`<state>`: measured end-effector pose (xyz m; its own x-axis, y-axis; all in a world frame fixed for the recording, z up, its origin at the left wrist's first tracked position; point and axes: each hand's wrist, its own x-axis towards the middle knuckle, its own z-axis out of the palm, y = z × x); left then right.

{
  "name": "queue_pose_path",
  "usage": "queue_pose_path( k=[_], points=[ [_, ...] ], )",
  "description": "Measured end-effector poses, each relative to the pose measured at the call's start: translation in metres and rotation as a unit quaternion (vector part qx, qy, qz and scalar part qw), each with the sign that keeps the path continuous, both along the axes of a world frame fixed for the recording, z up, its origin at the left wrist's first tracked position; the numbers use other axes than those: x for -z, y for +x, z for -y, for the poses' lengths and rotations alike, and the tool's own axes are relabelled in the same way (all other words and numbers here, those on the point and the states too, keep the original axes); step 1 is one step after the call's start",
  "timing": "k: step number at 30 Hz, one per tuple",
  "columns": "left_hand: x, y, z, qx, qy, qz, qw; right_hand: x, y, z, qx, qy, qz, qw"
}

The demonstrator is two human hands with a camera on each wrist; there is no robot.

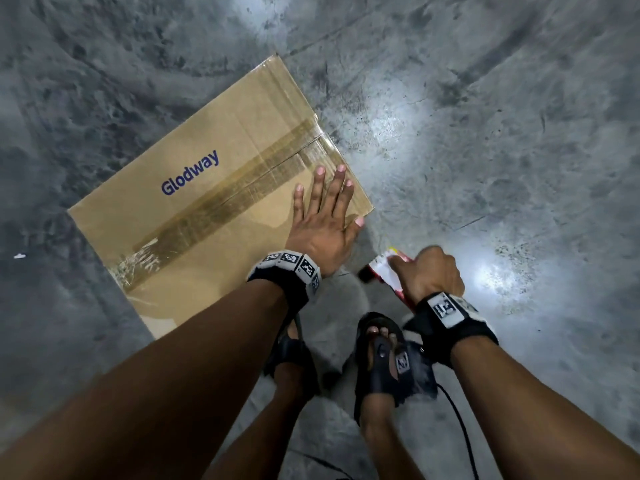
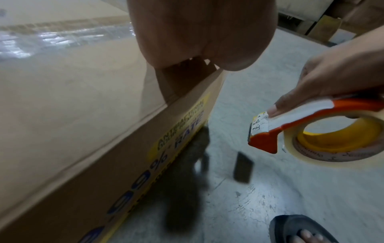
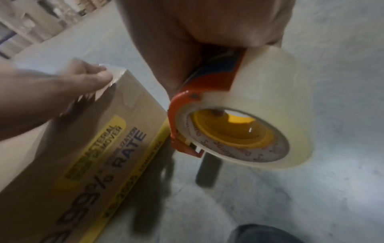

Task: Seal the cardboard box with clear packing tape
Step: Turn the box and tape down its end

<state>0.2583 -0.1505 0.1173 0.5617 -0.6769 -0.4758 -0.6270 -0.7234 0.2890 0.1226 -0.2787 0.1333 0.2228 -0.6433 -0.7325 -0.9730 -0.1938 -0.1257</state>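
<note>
The cardboard box (image 1: 221, 188) lies on the grey concrete floor (image 1: 485, 133), at about 10 o'clock from the person's feet. Its flaps are closed, and a strip of clear tape (image 1: 221, 199) runs along the middle seam, from the near corner at 7 o'clock toward the far edge at 1 o'clock. The word "Glodway" is printed in blue on the top. On the side wall there is a yellow label (image 3: 97, 148) with "99%" and "RATE".

The left hand (image 1: 323, 216) lies flat on the top of the box near its right corner, with the fingers straight and spread; it holds nothing. In the right wrist view, the fingertips (image 3: 104, 77) press on a shiny piece of tape at the box corner.

The right hand (image 1: 427, 271) is beside the box, at 3 o'clock from the left hand, and does not touch the cardboard. Its fingers are curled around an orange tape dispenser (image 2: 268, 139), which carries a roll of clear tape (image 3: 259, 111) with a yellow core. The index finger rests on the white top of the dispenser.

A small dark object (image 2: 243, 167) lies on the floor between the box and the dispenser; it is too blurred to identify. Below the hands two feet in dark sandals (image 1: 388, 355) stand on the floor, and a black cable (image 1: 460, 431) goes toward 5 o'clock. Far behind, in the left wrist view, blurred pallets or cartons (image 2: 324, 21) stand at 1 o'clock.
</note>
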Motion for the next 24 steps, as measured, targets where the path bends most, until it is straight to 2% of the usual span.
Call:
queue_pose_path(
  k=[4, 12, 17, 19, 22, 24],
  points=[
    [0.005, -0.005, 0.01, -0.001, 0.023, 0.051, 0.998, 0.007, -0.024, -0.007, 0.025, 0.016, -0.015, 0.999],
    [0.024, -0.016, 0.027, -0.017, 0.046, 0.144, 0.988, 0.008, -0.03, 0.001, 0.068, 0.035, 0.051, 0.996],
    [0.006, -0.012, 0.022, 0.001, 0.072, 0.055, 0.996, -0.016, -0.036, 0.004, 0.067, 0.028, 0.089, 0.993],
    [-0.014, -0.013, 0.012, -0.016, 0.023, 0.019, 0.999, -0.034, -0.035, 0.002, 0.06, 0.018, 0.101, 0.993],
    [-0.046, -0.018, -0.015, -0.075, -0.06, -0.003, 0.995, -0.067, -0.032, -0.006, 0.054, 0.017, 0.112, 0.992],
    [-0.067, -0.023, -0.043, -0.173, -0.107, -0.035, 0.978, -0.095, -0.027, -0.021, 0.052, 0.031, 0.13, 0.99]
  ],
)
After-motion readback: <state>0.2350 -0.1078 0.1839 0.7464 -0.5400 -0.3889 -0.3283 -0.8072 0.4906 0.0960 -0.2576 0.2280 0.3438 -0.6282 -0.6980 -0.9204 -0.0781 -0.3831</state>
